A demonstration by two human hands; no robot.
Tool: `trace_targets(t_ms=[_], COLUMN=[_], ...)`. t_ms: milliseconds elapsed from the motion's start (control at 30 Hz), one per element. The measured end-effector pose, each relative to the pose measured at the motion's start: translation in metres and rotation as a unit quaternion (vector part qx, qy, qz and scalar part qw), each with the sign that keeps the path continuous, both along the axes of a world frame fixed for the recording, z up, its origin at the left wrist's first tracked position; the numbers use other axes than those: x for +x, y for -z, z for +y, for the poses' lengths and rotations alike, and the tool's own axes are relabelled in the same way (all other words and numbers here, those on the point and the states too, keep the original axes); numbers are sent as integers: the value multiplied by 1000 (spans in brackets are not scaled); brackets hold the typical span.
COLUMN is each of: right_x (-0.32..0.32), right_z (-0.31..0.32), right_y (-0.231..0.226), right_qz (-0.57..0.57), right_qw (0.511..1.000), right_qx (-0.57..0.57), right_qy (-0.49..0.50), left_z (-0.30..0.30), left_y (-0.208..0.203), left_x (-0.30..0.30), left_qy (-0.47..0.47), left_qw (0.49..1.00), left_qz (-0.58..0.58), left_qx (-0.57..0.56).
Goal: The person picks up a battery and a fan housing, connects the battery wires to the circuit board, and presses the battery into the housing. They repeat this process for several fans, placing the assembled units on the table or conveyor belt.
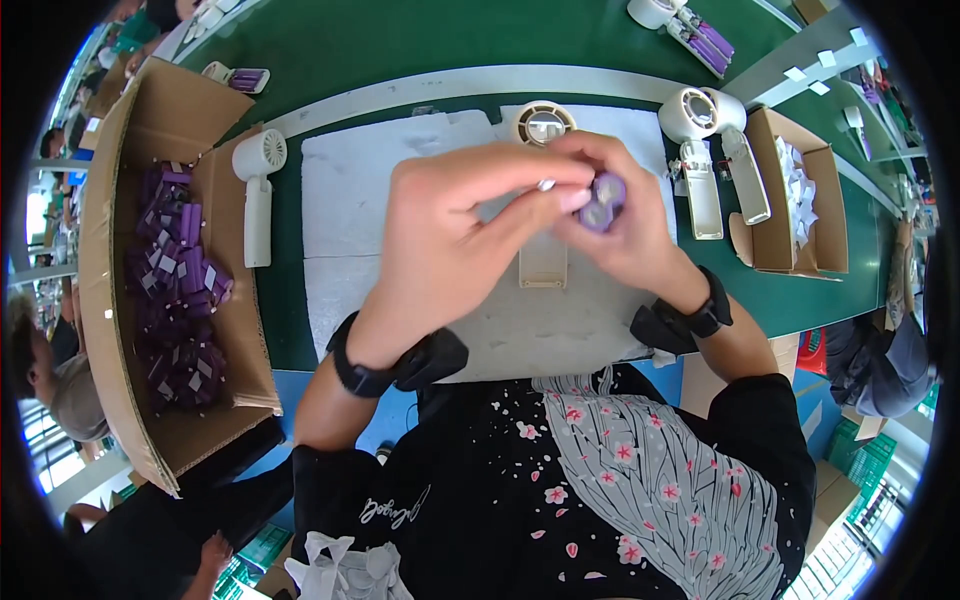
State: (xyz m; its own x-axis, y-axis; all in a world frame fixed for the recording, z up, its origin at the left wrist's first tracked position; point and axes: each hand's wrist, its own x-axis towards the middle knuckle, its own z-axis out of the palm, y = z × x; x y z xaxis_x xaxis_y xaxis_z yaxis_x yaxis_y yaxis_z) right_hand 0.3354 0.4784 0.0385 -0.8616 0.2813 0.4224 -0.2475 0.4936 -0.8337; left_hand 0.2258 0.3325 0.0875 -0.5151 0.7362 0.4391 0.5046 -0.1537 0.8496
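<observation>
held part: small purple battery cell (606,198), up in the air between both hands, above the white foam mat (345,210)
right hand (625,215): fingers curled round the cell from the right and below, clamped on it
left hand (470,225): comes in from the left, thumb and forefinger pinched together on something small and shiny at the cell's left end; can't tell what it is
key relation: cell sits at the left fingertips, cradled in the right palm; both hands touch it, the right carries the weight
cell axis: looks roughly left-right, partly hidden by fingers
fan body (543,235): open white handheld fan shell flat on the mat directly under the hands, round head (544,123) pointing away from the person, long axis running away from the body
spare cells: cardboard box (110,300) of purple cells, well off to the left
other fans: one white fan (258,190) at the mat's left edge, more on the counter (400,40) to the right
</observation>
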Motion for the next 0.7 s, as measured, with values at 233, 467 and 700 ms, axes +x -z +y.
trace_targets(t_ms=[233, 467, 700], right_x=[9, 0, -1], right_z=[17, 27, 27], right_y=[6, 23, 23], right_qz=[-228, -142, -7], right_qw=[972, 980, 993], right_qx=[8, 121, 117], right_qy=[56, 69, 8], left_z=[6, 14, 4], left_y=[50, 68, 85], left_x=[-27, -29, -32], left_qy=[67, 110, 141], left_qw=[980, 947, 959], left_qz=[37, -120, -168], left_qx=[-181, -275, -180])
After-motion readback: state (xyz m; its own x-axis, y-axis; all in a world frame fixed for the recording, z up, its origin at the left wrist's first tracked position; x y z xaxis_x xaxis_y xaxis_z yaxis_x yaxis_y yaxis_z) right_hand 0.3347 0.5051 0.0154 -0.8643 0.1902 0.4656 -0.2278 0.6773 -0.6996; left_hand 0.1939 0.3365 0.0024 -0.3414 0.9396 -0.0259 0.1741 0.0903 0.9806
